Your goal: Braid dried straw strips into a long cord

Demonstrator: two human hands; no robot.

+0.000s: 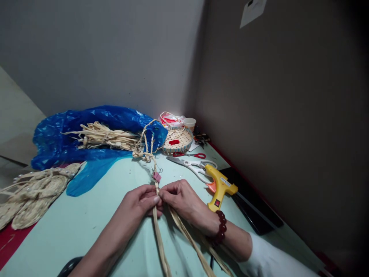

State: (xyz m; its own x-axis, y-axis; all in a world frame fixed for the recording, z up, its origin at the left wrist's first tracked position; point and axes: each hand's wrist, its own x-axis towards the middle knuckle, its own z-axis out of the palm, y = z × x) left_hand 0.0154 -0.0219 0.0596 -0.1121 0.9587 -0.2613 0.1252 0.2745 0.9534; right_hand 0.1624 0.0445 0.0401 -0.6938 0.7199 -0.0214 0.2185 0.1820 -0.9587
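My left hand (pixel 141 202) and my right hand (pixel 181 200) meet at the middle of the pale green table (pixel 86 227). Both pinch dried straw strips (pixel 161 246) that trail toward me. From my fingertips a thin straw braid (pixel 151 154) runs away across the table, with a small pink clip (pixel 157 177) fastened on it just beyond my fingers. The braid ends in a knot near a bundle of loose straw (pixel 103 138). A dark red bead bracelet (pixel 221 227) sits on my right wrist.
A blue plastic bag (pixel 57 134) lies under the straw bundle. Woven straw pieces (pixel 31 192) rest at the left edge. A yellow glue gun (pixel 220 186), white shears (pixel 193 165), red scissors (pixel 191 155) and a round woven tray (pixel 177 140) lie at right, near the wall.
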